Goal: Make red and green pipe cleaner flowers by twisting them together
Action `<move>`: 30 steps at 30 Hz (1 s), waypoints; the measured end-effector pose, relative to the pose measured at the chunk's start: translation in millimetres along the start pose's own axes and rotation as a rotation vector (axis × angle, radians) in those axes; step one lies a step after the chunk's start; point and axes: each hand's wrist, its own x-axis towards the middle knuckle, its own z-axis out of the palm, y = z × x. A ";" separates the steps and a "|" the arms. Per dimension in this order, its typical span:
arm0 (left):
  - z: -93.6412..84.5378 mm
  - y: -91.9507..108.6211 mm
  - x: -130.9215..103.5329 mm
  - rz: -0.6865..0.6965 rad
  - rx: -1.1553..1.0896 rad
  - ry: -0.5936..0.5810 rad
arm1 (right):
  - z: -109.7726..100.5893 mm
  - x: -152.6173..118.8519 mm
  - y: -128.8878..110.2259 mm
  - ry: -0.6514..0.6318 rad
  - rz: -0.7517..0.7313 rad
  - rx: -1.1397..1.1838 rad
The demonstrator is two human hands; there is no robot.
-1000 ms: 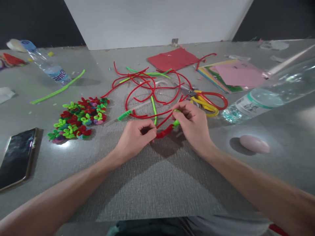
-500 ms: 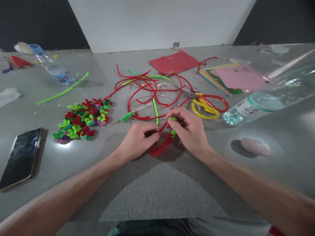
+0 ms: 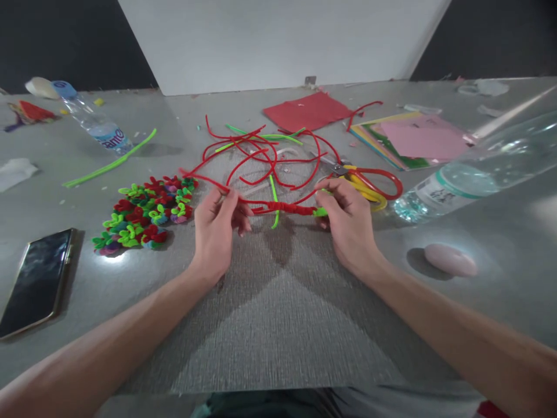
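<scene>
- Head view: left hand [image 3: 214, 232] pinched on red pipe cleaner [image 3: 203, 179], hiding part of it.
- Right hand [image 3: 351, 223] clamped on green end [image 3: 319, 212] of red-wrapped stem [image 3: 289, 208], between hands.
- Plastic bottle [image 3: 452, 183] cut off right.
- Scissors [image 3: 339, 169] beyond, tips hard to make out.

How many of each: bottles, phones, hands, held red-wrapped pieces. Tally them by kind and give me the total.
Bottles: 2 (blue-capped bottle, teal-banded bottle)
Phone: 1
Hands: 2 (left hand, right hand)
Red-wrapped piece: 1
Total: 6
</scene>
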 end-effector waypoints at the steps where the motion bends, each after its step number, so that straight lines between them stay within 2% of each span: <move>1: -0.3 -0.8 1.3 0.017 -0.037 0.024 | 0.0 -0.7 -0.6 -0.012 0.006 0.011; 5: -0.7 -2.9 2.2 0.047 -0.068 0.037 | 0.0 -3.6 -7.2 -0.087 0.006 -0.039; 7: -0.5 -3.3 1.5 0.053 -0.051 0.033 | 0.1 -5.6 -12.1 -0.171 -0.006 -0.133; 12: 0.1 -4.3 0.9 0.073 -0.046 0.064 | 1.2 -8.5 -18.8 -0.428 -0.176 -0.309; 15: 0.8 -4.6 1.3 0.073 -0.048 0.056 | 2.1 -9.3 -19.1 -0.586 -0.115 -0.307; 17: 1.2 -4.3 1.2 0.061 -0.056 0.034 | 2.8 -9.9 -19.6 -0.645 -0.065 -0.296; 20: 1.7 -3.2 0.1 0.032 -0.103 -0.033 | 3.5 -10.6 -22.0 -0.678 -0.039 -0.289; 23: 2.0 -0.6 -2.5 -0.020 -0.141 -0.154 | 3.1 -10.8 -24.6 -0.682 -0.041 -0.298; 27: 3.9 3.0 -6.9 -0.131 -0.075 -0.333 | 1.6 -10.6 -26.2 -0.649 -0.058 -0.325; 30: 5.4 2.7 -7.7 -0.137 -0.023 -0.384 | 1.3 -11.2 -27.7 -0.618 -0.064 -0.357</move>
